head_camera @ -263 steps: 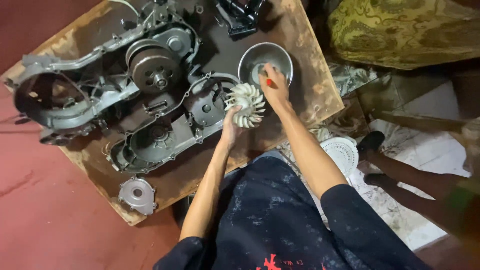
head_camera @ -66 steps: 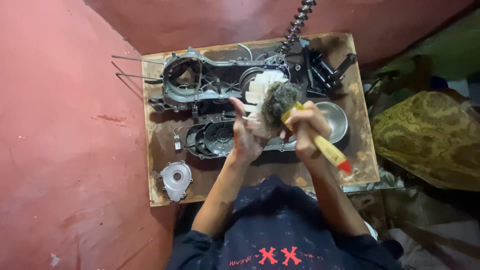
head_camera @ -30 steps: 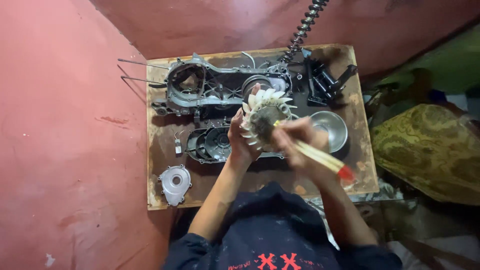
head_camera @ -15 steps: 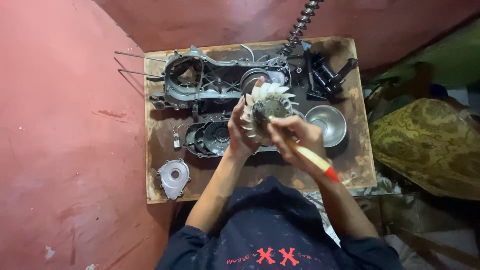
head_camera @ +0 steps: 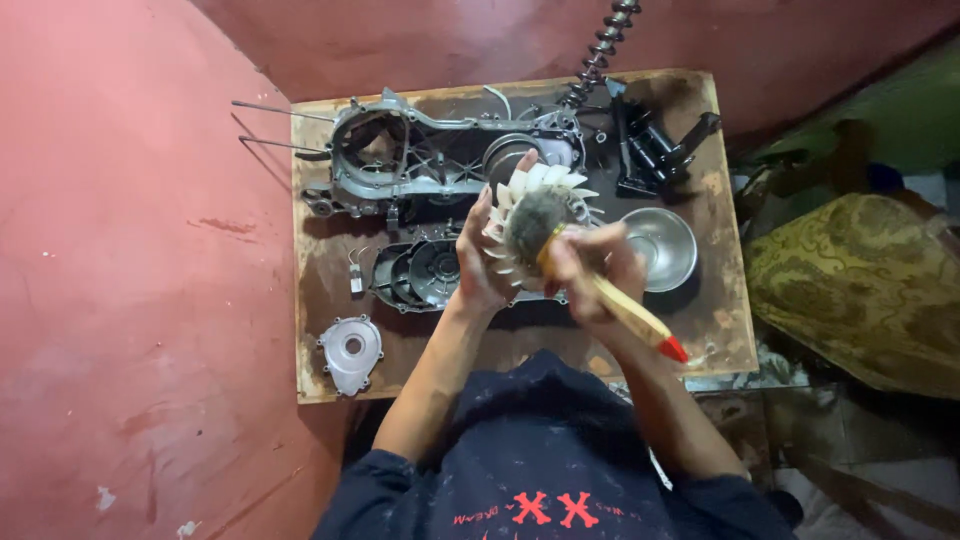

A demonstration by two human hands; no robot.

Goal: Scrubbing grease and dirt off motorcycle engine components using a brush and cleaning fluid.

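My left hand (head_camera: 482, 260) grips a white finned fan wheel (head_camera: 520, 195), tilted up above a brown wooden board (head_camera: 715, 300). A paint brush (head_camera: 625, 312) with a pale wooden handle and red end is in my right hand (head_camera: 590, 268); its dark bristles press against the middle of the wheel. Both hands hover over the board's centre, above a dark round cover (head_camera: 420, 272).
A grey engine case (head_camera: 400, 165) lies across the board's far side. A steel bowl (head_camera: 662, 245) sits right of my hands, black parts (head_camera: 655, 145) and a coil spring (head_camera: 600, 50) at far right, a small grey cover (head_camera: 350, 350) near left. Red floor surrounds; patterned cloth (head_camera: 860, 290) lies right.
The fan wheel has been lifted from beside the bowl and is held up in my left hand. The brush has shifted across the wheel's face over the last second.
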